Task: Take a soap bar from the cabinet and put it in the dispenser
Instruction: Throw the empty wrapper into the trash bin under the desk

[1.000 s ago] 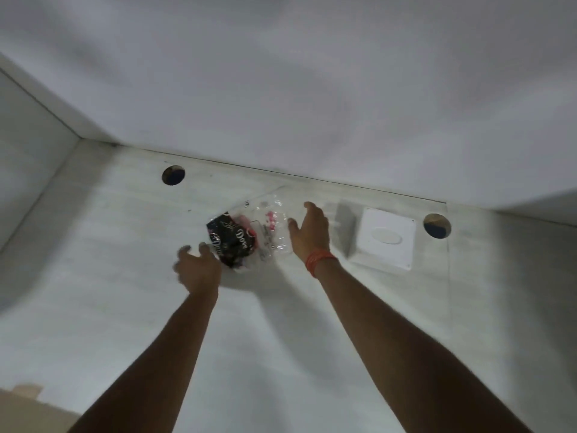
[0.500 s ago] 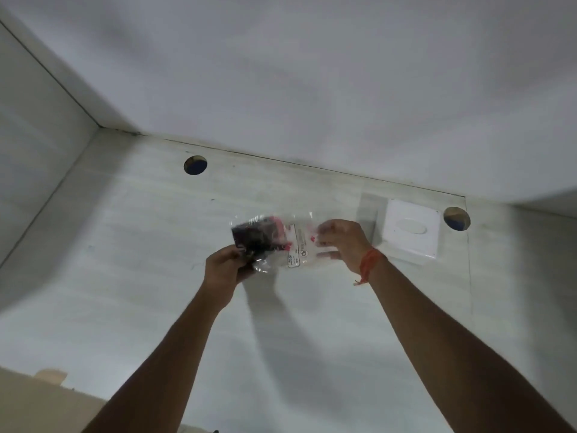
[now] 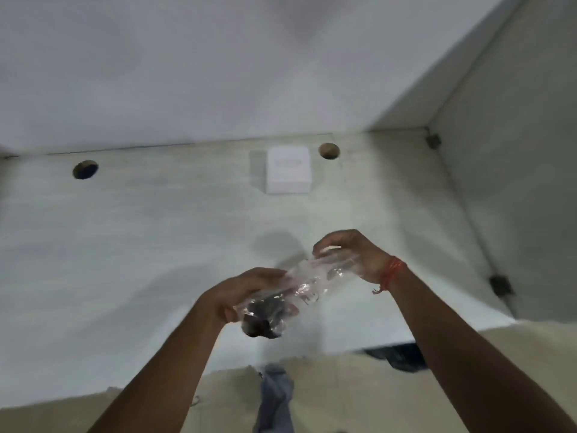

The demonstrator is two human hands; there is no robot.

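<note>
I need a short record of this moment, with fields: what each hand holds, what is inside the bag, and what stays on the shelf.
left hand: left hand grips the lower end of the plastic bag
right hand: right hand pinches the upper end of the same bag
bag contents: dark packet at the lower end; blurred, label unreadable
shelf: white box stands near the back wall of the cabinet shelf
shelf holes: two round holes, one beside the box
</note>
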